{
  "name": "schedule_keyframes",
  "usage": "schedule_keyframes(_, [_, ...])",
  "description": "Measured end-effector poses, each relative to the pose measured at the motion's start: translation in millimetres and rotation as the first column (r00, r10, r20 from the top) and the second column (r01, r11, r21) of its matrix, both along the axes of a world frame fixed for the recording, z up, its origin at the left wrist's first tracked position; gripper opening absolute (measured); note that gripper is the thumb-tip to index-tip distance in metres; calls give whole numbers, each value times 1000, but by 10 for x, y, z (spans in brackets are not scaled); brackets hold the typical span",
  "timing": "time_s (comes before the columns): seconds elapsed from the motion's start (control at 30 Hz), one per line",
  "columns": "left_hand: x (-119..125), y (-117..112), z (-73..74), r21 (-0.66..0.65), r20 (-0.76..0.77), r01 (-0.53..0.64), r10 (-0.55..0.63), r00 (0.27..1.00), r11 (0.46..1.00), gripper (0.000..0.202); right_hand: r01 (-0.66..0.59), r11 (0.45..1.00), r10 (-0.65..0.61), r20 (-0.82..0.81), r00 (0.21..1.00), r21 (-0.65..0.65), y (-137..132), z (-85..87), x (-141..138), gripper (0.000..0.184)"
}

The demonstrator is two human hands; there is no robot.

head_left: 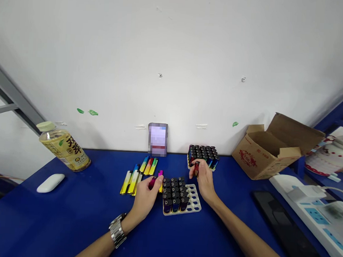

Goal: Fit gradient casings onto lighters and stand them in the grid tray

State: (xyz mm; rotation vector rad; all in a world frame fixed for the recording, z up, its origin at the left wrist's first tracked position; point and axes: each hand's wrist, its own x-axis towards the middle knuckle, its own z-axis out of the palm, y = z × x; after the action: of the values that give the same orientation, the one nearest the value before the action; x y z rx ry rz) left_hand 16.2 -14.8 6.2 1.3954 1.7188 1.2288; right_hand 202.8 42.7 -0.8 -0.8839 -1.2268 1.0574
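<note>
My left hand [145, 194], wearing a metal watch, is closed on a dark magenta lighter [152, 182] just left of the white tray [195, 202]. Dark-topped lighters [175, 204] stand upright in the tray's left part; holes show along its right side. Between the tray's far right corner and the full rack behind, my right hand [205, 180] pinches a dark red lighter [196, 168]. That rack of upright lighters [203, 151] is partly covered by my right hand. Loose bright lighters [132, 182] in yellow, blue and red lie beyond my left hand.
A phone with a blurred screen [158, 140] leans on the wall. At left are a tea bottle [65, 146] and a white earbud case [50, 183]. An open carton [253, 154], a black phone [284, 226] and a power strip [311, 212] are at right on the blue table [89, 212].
</note>
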Motion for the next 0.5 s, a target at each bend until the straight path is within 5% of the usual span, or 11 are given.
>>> schedule_keyframes(0.17, [-2,5,-17,-5,9,-18,18,1000,1000,48,-56,994,35,208,977,94,-91,26,30,33])
schedule_keyframes(0.3, [-4,7,-22,-21,34,-16,17,999,1000,49,-220,975,202,286,937,32,-122,-6,65,32])
schedule_keyframes(0.5, [-11,17,-78,49,60,-24,21,998,999,49,-406,913,394,202,897,25,-77,-57,85,34])
